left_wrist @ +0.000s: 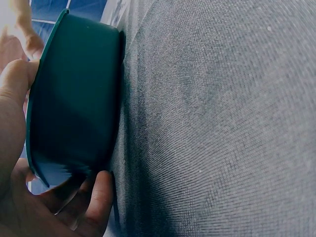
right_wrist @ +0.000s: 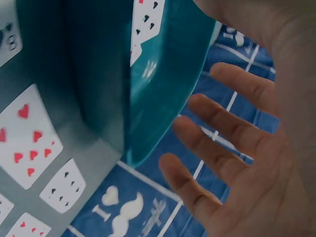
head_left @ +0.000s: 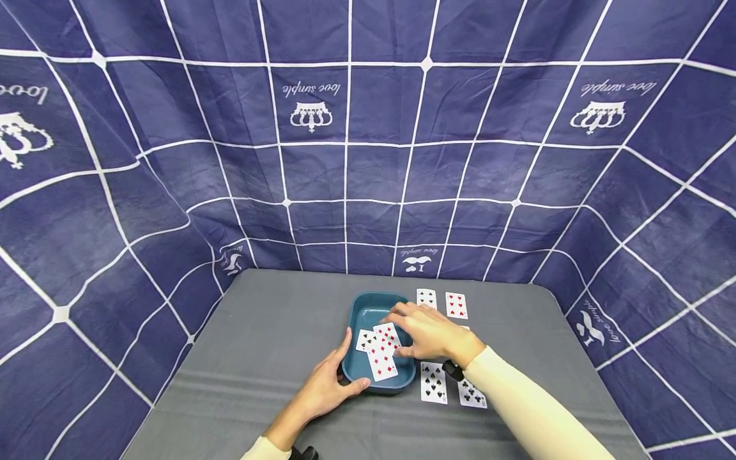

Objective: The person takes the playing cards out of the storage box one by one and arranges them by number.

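A blue-green tray (head_left: 368, 314) stands on the table with a spade card (head_left: 363, 340) and overlapping diamond cards (head_left: 382, 366) inside. My left hand (head_left: 326, 386) grips its near left corner, thumb at the rim. The left wrist view shows fingers (left_wrist: 101, 200) curled beside the tray's wall (left_wrist: 74, 94). Above the tray's right side hovers my right hand (head_left: 428, 332), fingers spread and loosely bent. In the right wrist view nothing lies between its fingers (right_wrist: 217, 131); the thumb is mostly out of that view.
Right of the tray lie a spade card (head_left: 427, 297), a six-heart card (head_left: 457, 306), another spade card (head_left: 433, 383) and a club card (head_left: 472, 395). My right wrist partly covers others. Blue gridded cloth (head_left: 374, 172) hangs around the grey table (head_left: 276, 319).
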A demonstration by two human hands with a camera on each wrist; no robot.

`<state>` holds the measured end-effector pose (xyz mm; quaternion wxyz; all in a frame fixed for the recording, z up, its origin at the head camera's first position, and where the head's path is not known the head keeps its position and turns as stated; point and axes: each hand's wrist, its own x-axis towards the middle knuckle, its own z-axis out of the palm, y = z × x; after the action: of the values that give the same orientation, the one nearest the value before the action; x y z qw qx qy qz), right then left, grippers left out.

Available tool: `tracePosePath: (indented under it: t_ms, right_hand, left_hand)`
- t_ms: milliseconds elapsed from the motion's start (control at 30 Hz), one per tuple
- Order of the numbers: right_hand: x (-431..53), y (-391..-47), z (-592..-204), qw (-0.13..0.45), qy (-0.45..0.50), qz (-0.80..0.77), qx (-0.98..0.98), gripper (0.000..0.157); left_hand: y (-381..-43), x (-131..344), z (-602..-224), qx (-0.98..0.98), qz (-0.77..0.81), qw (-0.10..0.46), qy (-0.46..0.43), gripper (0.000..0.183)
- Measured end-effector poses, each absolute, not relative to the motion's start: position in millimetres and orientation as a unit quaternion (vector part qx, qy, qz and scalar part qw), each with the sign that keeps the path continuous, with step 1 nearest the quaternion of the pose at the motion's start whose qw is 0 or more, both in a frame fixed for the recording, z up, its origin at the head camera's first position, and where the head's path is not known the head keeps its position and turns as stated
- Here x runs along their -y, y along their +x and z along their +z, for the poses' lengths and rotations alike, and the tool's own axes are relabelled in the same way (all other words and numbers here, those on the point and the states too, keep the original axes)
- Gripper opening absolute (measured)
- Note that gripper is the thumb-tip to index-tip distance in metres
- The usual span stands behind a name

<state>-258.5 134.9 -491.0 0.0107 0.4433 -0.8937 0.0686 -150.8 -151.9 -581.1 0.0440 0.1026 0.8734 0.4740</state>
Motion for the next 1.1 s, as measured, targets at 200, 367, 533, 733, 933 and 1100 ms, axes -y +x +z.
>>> tracePosePath:
  t_ms: [200,367,533,733,933,1100]
  right_hand:
    - [-111.9,-260.7,-489.0,-0.027,0.458,0.02,0.888,0.072]
    - [-98.1,-264.4,-493.6,-0.06,0.465,-0.008,0.883,0.079]
    - [-86.3,-268.1,-498.8,-0.086,0.473,-0.028,0.876,0.084]
    - [-74.2,-268.5,-506.0,-0.12,0.469,-0.067,0.873,0.093]
    - [-65.7,-265.3,-515.4,-0.124,0.464,-0.095,0.872,0.101]
    - [-60.6,-264.3,-519.1,-0.112,0.462,-0.107,0.873,0.107]
  left_hand:
    - [-151.4,152.3,-577.4,-0.876,0.471,0.034,0.097,0.119]
    - [-153.5,153.0,-576.7,-0.881,0.461,0.031,0.096,0.12]
    - [-153.9,153.3,-577.4,-0.882,0.459,0.033,0.097,0.119]
    - [-151.4,151.5,-580.2,-0.876,0.47,0.039,0.102,0.119]
    - [-150.0,151.0,-581.6,-0.873,0.474,0.041,0.105,0.118]
    - [-150.4,152.6,-582.9,-0.872,0.475,0.04,0.106,0.118]
